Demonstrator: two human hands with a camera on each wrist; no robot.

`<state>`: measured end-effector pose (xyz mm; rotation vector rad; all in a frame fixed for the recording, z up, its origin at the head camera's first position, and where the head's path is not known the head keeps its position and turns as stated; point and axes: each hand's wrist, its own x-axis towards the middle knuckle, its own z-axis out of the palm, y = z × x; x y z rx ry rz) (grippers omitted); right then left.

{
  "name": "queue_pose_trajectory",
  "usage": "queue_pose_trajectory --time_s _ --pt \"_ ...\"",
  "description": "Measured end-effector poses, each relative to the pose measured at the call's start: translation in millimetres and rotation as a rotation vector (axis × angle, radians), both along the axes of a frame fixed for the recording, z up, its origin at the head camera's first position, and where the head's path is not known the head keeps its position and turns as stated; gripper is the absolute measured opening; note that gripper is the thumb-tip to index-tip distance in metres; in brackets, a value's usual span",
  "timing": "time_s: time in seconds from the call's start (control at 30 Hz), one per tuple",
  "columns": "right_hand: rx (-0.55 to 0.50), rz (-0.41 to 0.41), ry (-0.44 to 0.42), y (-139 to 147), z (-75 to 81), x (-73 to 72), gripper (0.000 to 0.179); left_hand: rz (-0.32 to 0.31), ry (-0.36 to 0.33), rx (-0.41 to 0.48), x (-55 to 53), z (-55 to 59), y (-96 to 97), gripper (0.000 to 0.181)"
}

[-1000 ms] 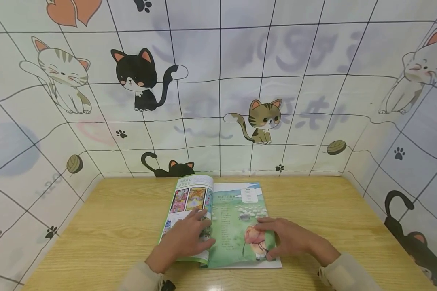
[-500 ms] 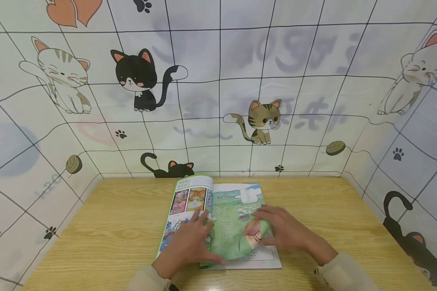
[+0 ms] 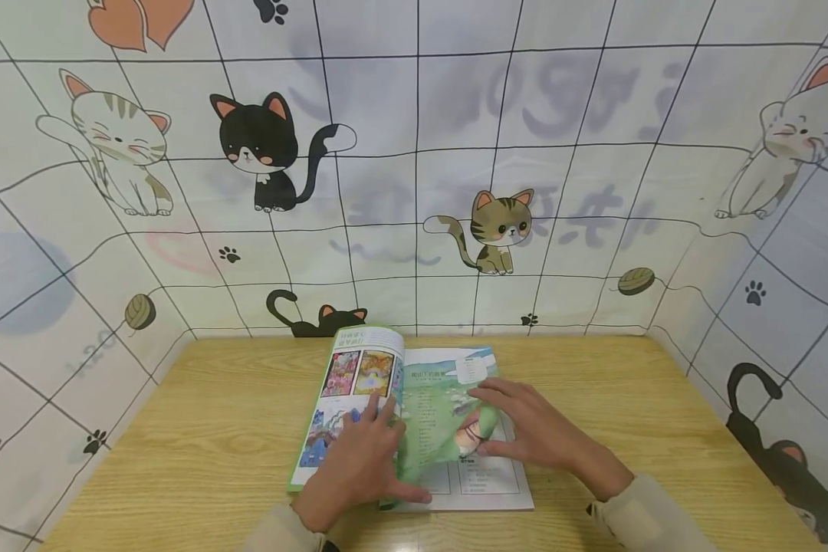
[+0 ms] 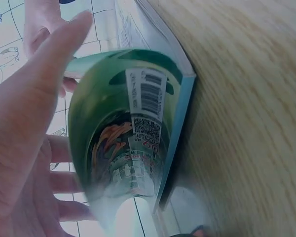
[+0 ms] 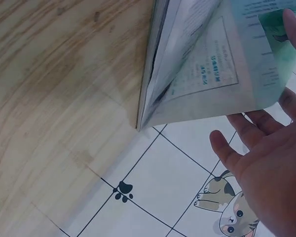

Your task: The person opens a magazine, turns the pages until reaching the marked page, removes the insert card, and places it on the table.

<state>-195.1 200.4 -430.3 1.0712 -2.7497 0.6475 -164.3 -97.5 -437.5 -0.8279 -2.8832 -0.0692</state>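
Note:
An open illustrated magazine (image 3: 326,441) lies on the wooden table, pictures on its left side. My left hand (image 3: 362,460) rests on that side near the spine, fingers spread and thumb stretched to the right. The magazine's left half curves up in the left wrist view, with a barcode (image 4: 150,94) on its green underside. A green page (image 3: 428,410) on the right is bent up from its lower outer corner, and my right hand (image 3: 538,425) pinches its outer edge. Fingers (image 5: 251,126) lie under this page (image 5: 202,79) in the right wrist view. Printed boxes show beneath it.
The wooden table (image 3: 214,414) surrounds the magazine. A white sheet wall (image 3: 386,169) with a black grid and printed cats stands behind and along both sides.
My right hand has bent the green page up and leftward, uncovering the sheet below. My left hand has shifted slightly right and down, its thumb now extended. The magazine's left side has spread outward.

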Motion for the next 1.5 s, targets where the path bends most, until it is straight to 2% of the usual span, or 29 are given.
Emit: queue_pose_trajectory --time_s 0.17,0.43,0.53,0.7,0.8,0.9,1.0,1.07,1.17,1.3,1.5 --pt "-0.007 -0.013 -0.052 -2 3.4 1.0 0.075 -0.021 0.097 -0.031 -0.4 -1.1 0.0 0.093" --pt "-0.039 -0.069 -0.119 -1 7.4 4.7 0.067 -0.030 0.134 -0.050 -1.6 1.0 -3.0 0.084" --pt "-0.077 -0.070 -0.142 2 7.4 4.7 0.060 -0.049 0.145 -0.029 -2.3 2.5 -4.2 0.089" --pt "-0.131 -0.063 -0.156 8 5.7 3.4 0.054 -0.120 0.178 0.032 -4.6 2.6 -4.9 0.112" --pt "-0.131 -0.089 -0.157 13 4.4 2.2 0.060 -0.175 0.216 0.042 -5.8 2.4 -5.3 0.122" --pt "-0.103 -0.136 -0.180 16 3.0 1.2 0.069 -0.221 0.250 0.037 -5.9 3.5 -6.0 0.124" --pt "-0.027 -0.183 -0.245 19 0.2 0.6 0.079 -0.252 0.267 0.016 -5.6 4.5 -6.8 0.116" --pt "0.037 -0.175 -0.294 20 -2.6 0.5 0.085 -0.263 0.267 0.003 -5.2 5.2 -7.1 0.109" --pt "0.131 -0.087 -0.357 22 -8.5 1.1 0.093 -0.274 0.273 -0.023 -4.7 4.9 -7.3 0.095" --pt "0.170 0.029 -0.414 23 -15.6 2.5 0.097 -0.288 0.294 -0.078 -3.6 3.4 -7.1 0.076" --pt "0.176 0.039 -0.409 22 -18.1 4.8 0.098 -0.321 0.309 -0.101 -2.6 0.2 -6.3 0.054"
